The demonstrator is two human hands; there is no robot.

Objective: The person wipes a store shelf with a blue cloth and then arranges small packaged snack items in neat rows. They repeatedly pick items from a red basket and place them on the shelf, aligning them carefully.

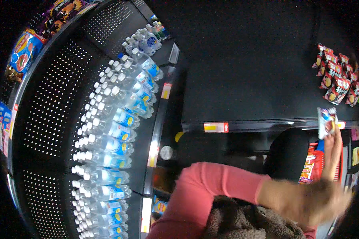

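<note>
My right hand (333,146) grips a small white snack packet (325,121) with a coloured print, held up at the front edge of the dark shelf (251,101). Blurred by motion, my left hand (323,200) reaches across in front of my right forearm. Its fingers are too smeared to show whether anything is in them. Just beyond the packet, several red and white snack packets (338,89) stand grouped on the shelf. Below my right hand is a red plastic basket (318,161) with packaged snacks (307,168) inside, partly hidden by my arms.
Rows of clear plastic bottles (116,161) with white caps fill a shelf on the left. Above them runs a perforated black back panel (56,104), and bagged snacks (27,53) sit on a higher shelf. A black-clad knee (287,155) is beside the basket.
</note>
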